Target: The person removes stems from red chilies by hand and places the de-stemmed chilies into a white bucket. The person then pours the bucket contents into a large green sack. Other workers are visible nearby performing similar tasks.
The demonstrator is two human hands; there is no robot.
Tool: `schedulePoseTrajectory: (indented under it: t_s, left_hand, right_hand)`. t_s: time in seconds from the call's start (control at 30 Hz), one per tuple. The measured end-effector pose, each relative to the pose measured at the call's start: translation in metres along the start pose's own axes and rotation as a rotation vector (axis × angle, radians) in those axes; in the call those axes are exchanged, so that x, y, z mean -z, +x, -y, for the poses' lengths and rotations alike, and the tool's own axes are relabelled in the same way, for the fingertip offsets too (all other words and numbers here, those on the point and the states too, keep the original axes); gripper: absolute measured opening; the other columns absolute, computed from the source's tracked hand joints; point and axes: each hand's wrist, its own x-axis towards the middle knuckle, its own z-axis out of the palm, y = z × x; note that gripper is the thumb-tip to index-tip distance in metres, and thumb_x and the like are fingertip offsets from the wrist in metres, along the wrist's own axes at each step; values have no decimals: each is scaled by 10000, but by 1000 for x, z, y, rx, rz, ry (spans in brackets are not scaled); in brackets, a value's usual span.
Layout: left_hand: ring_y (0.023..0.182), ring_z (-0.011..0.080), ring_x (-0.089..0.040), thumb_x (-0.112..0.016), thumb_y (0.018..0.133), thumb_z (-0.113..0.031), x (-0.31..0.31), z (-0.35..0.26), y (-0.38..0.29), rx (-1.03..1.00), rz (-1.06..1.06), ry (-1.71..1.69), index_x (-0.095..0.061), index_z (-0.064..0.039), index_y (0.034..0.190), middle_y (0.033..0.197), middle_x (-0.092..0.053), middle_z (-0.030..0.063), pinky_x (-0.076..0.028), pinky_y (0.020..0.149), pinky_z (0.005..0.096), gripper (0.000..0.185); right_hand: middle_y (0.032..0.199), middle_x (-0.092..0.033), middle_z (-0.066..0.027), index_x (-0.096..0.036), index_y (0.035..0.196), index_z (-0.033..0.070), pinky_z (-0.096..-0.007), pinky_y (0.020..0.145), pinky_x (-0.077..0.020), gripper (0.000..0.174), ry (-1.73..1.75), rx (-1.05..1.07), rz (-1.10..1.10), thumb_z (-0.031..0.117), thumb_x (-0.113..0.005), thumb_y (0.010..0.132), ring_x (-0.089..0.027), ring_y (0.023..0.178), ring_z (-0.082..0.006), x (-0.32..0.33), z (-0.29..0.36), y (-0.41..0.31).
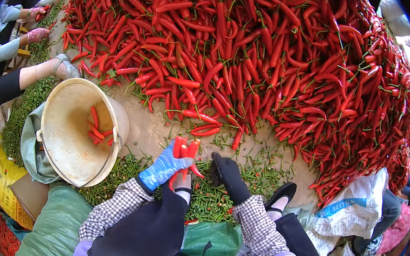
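My left hand (161,168), in a blue-and-white glove, is closed around a bunch of red chili peppers (186,149). The tops of the bunch point away from me, and a few tips hang below my fingers. Just to its right is my right hand (231,177) in a black glove, fingers curled and apart from the bunch; whether it pinches anything is hidden. Under both hands lies a layer of plucked green chili stems (215,204). Beyond them rises a large heap of red chili peppers (237,55), many with green stems on.
At left, a tilted whitish plastic bucket (67,126) holds several red chilies (95,131). Stuffed green sacks (63,222) lie near my legs. A white woven sack (352,213) is at right. A co-worker's gloved hand (38,35) shows at far left, beside more stems (24,117).
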Motion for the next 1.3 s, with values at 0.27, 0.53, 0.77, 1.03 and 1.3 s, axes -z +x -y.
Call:
schedulePoseTrajectory:
  t_s: [0.27,0.53,0.77,1.03,1.3]
  left_hand:
    - [857,162,-586,-681,802,-137,-2,-17,8,106,-64,-78,-550,-9,1070,945,-598,67,-498,780,296,324]
    - [1038,177,-566,-784,724,-201,-12,-16,29,-165,-112,344,-470,-19,1271,1148,-582,96,-464,889,323,656]
    - [1067,166,-560,-693,777,-64,-35,-45,33,-178,190,121,-495,4,1231,1155,-579,75,-452,937,328,500]
    - [959,182,-602,-716,770,-198,-20,-43,17,59,256,-7,-521,-8,1207,1050,-605,86,-492,862,321,515]
    - [1016,141,-581,-753,718,-154,-4,-54,-28,-62,202,285,-496,-22,1256,1103,-616,61,-473,892,310,611]
  right_hand:
    - [766,-577,-23,-621,922,46,-281,526,-426,213,556,397,-288,253,-636,879,-526,632,-97,-25,36,89]
    - [746,-565,3,-587,938,21,-238,562,-434,181,177,542,-150,197,-615,907,-501,616,-69,-37,66,-9]
    - [801,-552,-43,-574,989,-6,-204,579,-442,140,743,359,309,110,-499,965,-547,704,-96,-7,54,-10]
    - [748,-571,-26,-617,951,8,-232,558,-463,218,-27,365,100,218,-619,890,-545,626,-91,-14,87,-40]
    - [706,-574,-44,-623,876,39,-276,564,-441,324,310,141,248,352,-554,922,-559,635,-139,20,54,-18]
